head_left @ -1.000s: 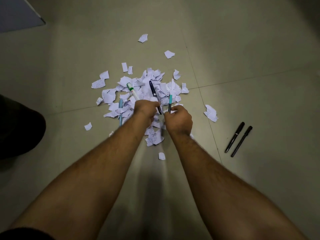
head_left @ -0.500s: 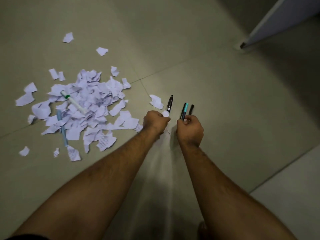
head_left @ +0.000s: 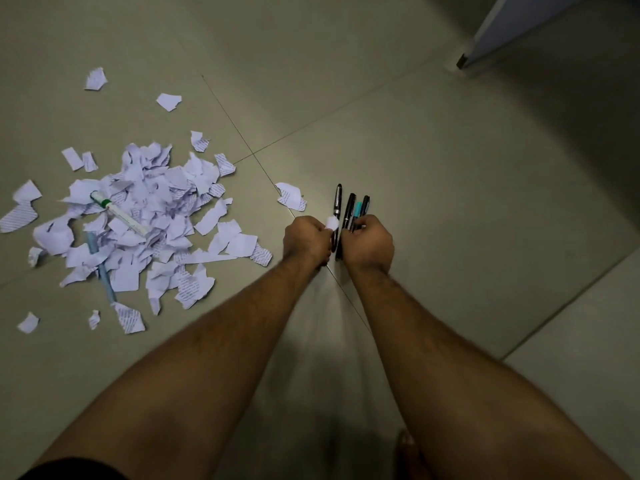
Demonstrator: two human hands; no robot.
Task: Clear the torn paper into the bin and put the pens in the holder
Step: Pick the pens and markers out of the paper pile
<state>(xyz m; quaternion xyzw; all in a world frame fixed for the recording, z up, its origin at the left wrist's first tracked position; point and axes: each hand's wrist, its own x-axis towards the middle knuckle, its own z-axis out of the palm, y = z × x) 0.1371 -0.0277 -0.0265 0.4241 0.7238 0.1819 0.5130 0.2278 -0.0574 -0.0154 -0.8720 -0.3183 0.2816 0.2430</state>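
A heap of torn paper [head_left: 145,220] lies on the floor at the left, with a white marker with a green cap [head_left: 119,213] and a light blue pen [head_left: 100,268] in it. My left hand [head_left: 306,240] is shut on a black pen [head_left: 337,209] and a small paper scrap [head_left: 332,222]. My right hand [head_left: 370,242] grips a teal pen [head_left: 357,209]. Two black pens [head_left: 349,209] lie on the floor right beside it, touching the held ones. One loose scrap [head_left: 291,197] lies just left of the pens. No bin or holder is in view.
Stray scraps [head_left: 168,101] are scattered beyond and around the heap. A pale panel with a dark foot [head_left: 485,46] stands at the top right. Tile joints cross the beige floor [head_left: 450,202]. My bare foot [head_left: 405,445] shows at the bottom.
Both hands left the paper heap and moved right, carrying a black pen and a teal pen. They now sit down at the two black pens on the floor.
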